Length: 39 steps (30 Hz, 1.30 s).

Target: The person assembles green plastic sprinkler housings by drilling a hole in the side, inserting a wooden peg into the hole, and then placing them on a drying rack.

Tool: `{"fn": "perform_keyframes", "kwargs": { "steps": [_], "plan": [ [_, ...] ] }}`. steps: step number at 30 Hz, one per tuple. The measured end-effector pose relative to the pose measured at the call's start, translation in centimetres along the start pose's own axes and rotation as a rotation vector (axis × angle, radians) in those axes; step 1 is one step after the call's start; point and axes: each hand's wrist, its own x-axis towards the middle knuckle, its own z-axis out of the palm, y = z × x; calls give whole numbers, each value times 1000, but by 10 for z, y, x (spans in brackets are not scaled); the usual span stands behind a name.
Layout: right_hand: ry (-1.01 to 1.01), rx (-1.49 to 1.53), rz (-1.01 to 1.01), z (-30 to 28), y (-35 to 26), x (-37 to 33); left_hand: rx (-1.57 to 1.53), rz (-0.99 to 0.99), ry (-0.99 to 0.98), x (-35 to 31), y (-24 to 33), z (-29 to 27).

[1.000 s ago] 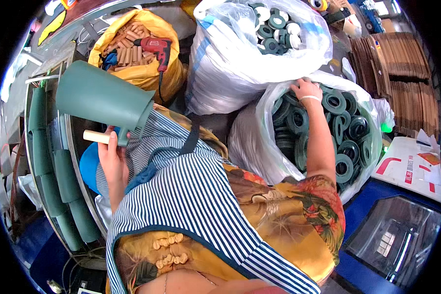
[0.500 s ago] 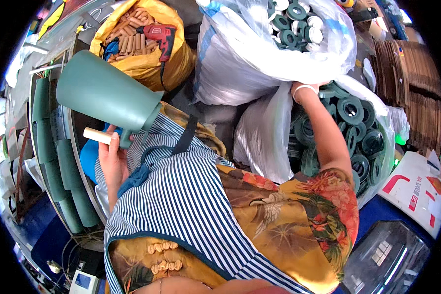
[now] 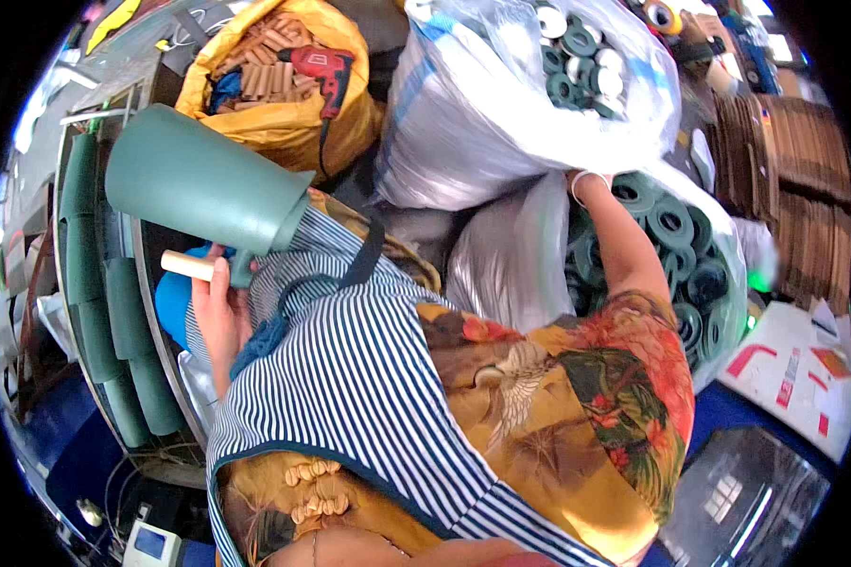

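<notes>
My left hand (image 3: 219, 317) is closed around a short pale wooden handle (image 3: 187, 265) joined to a dark green stub. The stub belongs to a large green tapered plastic vessel (image 3: 203, 180), which lies on its side against my apron, wide end to the left. At the far right my right arm reaches over a clear plastic bag (image 3: 515, 269) of dark green plastic rings (image 3: 671, 222). My right hand (image 3: 593, 180), with a white band at its wrist, is at the bag's far edge; its fingers are hidden under the neighbouring white bag.
A white sack (image 3: 454, 123) holds green and white rings. A yellow sack (image 3: 288, 137) holds wooden handles, with a red power drill (image 3: 326, 71) on top. Green vessels (image 3: 128, 302) are stacked in a crate at left. Cardboard stacks (image 3: 804, 161) stand at right.
The view has shifted slightly. My right hand stays at the edge of the ring bag, its fingers more hidden now. My left hand keeps its hold on the handle.
</notes>
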Motion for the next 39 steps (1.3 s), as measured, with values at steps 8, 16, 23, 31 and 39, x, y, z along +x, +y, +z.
{"fn": "perform_keyframes", "kwargs": {
  "steps": [8,16,23,31,39],
  "plan": [
    [239,222,-269,-108,-19,-180,-15,81,-173,22,4,-13],
    [120,125,-446,-69,-102,-282,-53,16,-255,22,-4,-7],
    [437,301,-423,-94,-73,-261,-68,11,-168,22,1,-12],
    [83,-28,254,-146,-7,-237,22,414,264,35,38,-103],
    [425,1175,-797,-300,-215,-199,883,564,622,-44,55,-162]
  ]
}}
